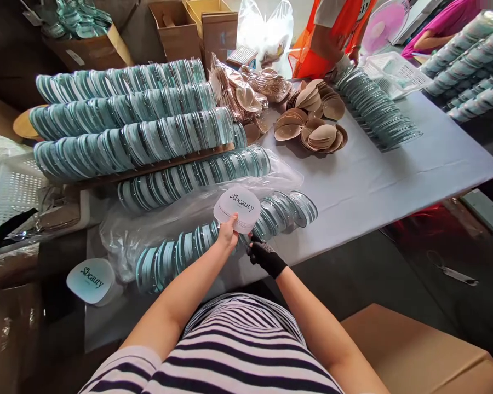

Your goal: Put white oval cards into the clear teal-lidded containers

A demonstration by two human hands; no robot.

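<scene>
My bare left hand [229,234] grips a small stack of white cards [237,207] printed "Sbeauty", thumb on top. Just to its right, my right hand [265,254] wears a black glove with bare fingertips. Its fingers are curled near the lower edge of the cards, and whether they pinch anything is too small to tell. Under and beyond both hands runs a slanting row of clear, glass-like rounded pieces [176,254], continuing to the right [277,213]. Another stack of the printed cards [91,282] lies at the table's left corner.
Long rows of glass-like pieces [135,139] fill the table's left side. Brown oval pieces [312,123] are heaped at the back. A person in an orange vest [328,33] handles another row [378,106]. A cardboard box [414,350] stands at lower right, a white basket [14,189] at left.
</scene>
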